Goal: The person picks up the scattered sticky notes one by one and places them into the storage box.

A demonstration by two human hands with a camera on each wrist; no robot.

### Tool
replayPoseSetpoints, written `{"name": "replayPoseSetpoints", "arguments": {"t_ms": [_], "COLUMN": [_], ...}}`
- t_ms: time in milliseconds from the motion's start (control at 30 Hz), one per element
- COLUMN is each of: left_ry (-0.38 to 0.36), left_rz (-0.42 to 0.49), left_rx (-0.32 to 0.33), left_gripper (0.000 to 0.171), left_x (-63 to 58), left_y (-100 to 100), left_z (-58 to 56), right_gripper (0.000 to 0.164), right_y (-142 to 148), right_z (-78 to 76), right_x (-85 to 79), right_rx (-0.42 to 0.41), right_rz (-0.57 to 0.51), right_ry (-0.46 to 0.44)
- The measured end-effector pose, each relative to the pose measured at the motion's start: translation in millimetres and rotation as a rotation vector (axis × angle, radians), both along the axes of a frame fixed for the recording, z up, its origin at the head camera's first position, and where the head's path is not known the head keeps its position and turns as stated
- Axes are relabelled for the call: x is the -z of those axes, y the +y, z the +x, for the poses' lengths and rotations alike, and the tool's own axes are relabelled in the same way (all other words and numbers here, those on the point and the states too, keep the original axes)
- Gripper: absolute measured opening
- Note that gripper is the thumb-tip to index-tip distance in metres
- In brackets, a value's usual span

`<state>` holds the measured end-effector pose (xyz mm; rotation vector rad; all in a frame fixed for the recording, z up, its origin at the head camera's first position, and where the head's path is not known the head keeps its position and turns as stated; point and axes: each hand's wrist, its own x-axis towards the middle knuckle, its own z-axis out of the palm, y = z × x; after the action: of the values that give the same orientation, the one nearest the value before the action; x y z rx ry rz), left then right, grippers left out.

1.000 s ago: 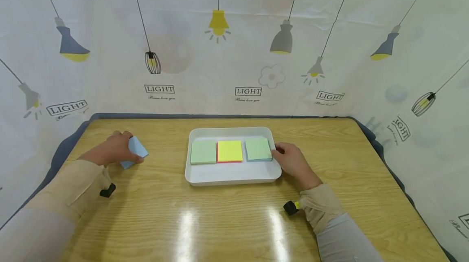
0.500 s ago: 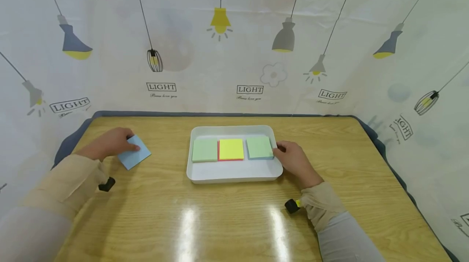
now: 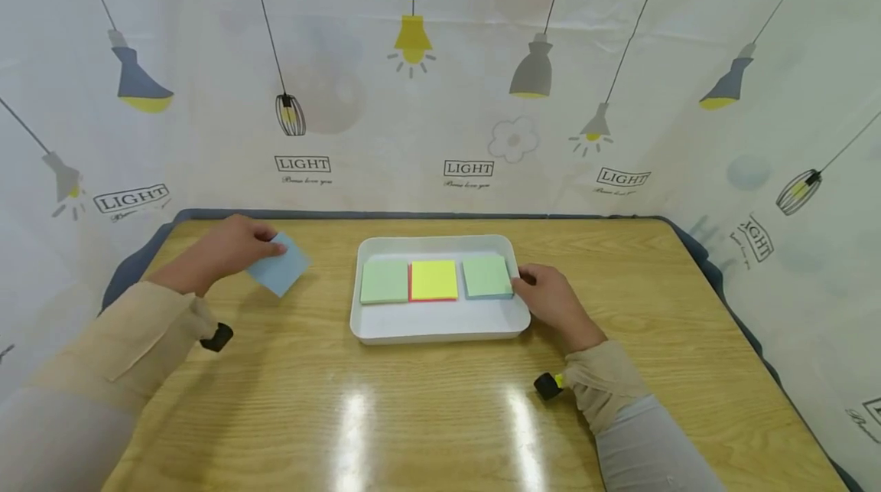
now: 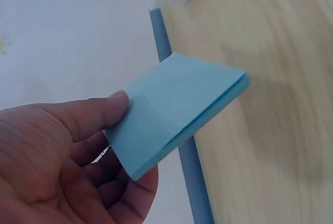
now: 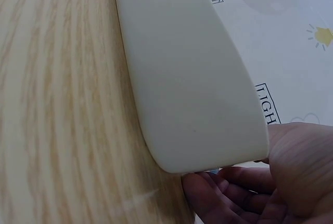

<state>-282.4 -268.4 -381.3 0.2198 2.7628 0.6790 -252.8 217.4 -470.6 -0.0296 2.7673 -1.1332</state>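
Note:
My left hand (image 3: 232, 249) pinches a light blue sticky note pad (image 3: 281, 272) by one edge, above the left side of the table. In the left wrist view the thumb lies on top of the blue pad (image 4: 171, 107), with curled fingers beneath. At the middle of the table stands a white tray (image 3: 440, 325). My right hand (image 3: 552, 301) grips its right end. In the right wrist view, fingers (image 5: 208, 198) curl at the end of the tray (image 5: 182, 78). Inside sit a green pad (image 3: 384, 281), a yellow pad (image 3: 433, 280) over red, and another green pad (image 3: 486, 276) over blue.
The wooden table (image 3: 427, 415) has a dark blue border (image 3: 413, 213) at its back edge. Behind it hangs a white curtain (image 3: 385, 117) printed with lamps. A black wrist device (image 3: 548, 386) sits by the right cuff, another (image 3: 217, 337) by the left.
My left hand has picked the blue sticky note pad up from the table's left side and carried it a little right and away. The right hand and the tray stay in place.

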Motion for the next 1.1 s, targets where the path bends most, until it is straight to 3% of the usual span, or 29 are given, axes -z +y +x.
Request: {"name": "replayPoseSetpoints", "arguments": {"t_ms": [100, 233, 433, 600, 833, 1100], "left_ry": [0.036, 0.057, -0.047, -0.141, -0.240, -0.355], "left_rz": [0.034, 0.155, 0.416, 0.560, 0.720, 0.776], "left_rx": [-0.031, -0.090, -0.133, -0.137, -0.222, -0.287], "left_gripper": [0.044, 0.035, 0.040, 0.035, 0.028, 0.021], "left_x": [-7.8, -15.4, -15.2, -5.7, 18.2, 39.6], "left_y": [14, 37, 78, 114, 155, 184], "left_z": [-1.2, -2.4, -5.6, -9.0, -13.9, -11.4], "right_gripper": [0.042, 0.042, 0.040, 0.040, 0.041, 0.042], "right_y": [0, 0, 1, 3, 1, 1], "right_z": [-0.3, -0.7, -0.6, 0.4, 0.9, -1.7], "right_x": [-0.9, -2.4, -2.4, -0.5, 1.6, 3.8], "right_rx": [0.010, 0.015, 0.012, 0.015, 0.019, 0.015], "right_rz": [-0.001, -0.006, 0.000, -0.004, -0.011, -0.029], "right_ry": [-0.009, -0.016, -0.008, -0.010, -0.015, -0.016]}}
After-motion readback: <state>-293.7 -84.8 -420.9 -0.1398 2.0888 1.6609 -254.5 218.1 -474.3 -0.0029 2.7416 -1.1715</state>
